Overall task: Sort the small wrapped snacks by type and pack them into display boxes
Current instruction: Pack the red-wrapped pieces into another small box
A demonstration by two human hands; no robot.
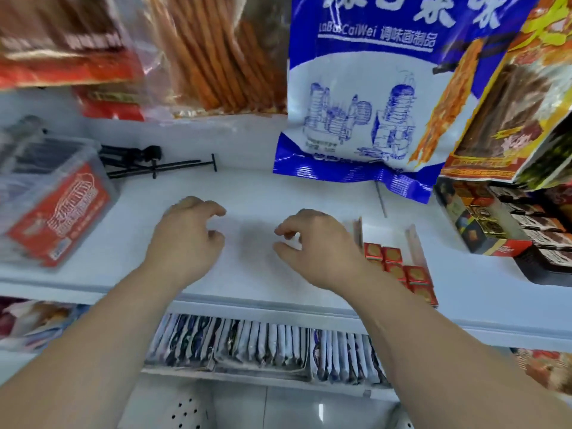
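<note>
Over the white shelf (pixel 247 187), under a hanging blue bag (pixel 356 88), we hold our left hand (pixel 185 239) and right hand (pixel 318 246), fingers loosely curled and grasping nothing. Small red wrapped snacks (pixel 393 261) sit in a display box (pixel 414 246) just beside our right hand.

— Bright, even light from above; the white shelf (pixel 253 187) nearly washes out.
— Soft grey shadow between left hand (pixel 185 239) and right hand (pixel 315 246) (no hard edge). The clear tub (pixel 55 193) at left is smeared with blur, and the frame's edges bow outward.
</note>
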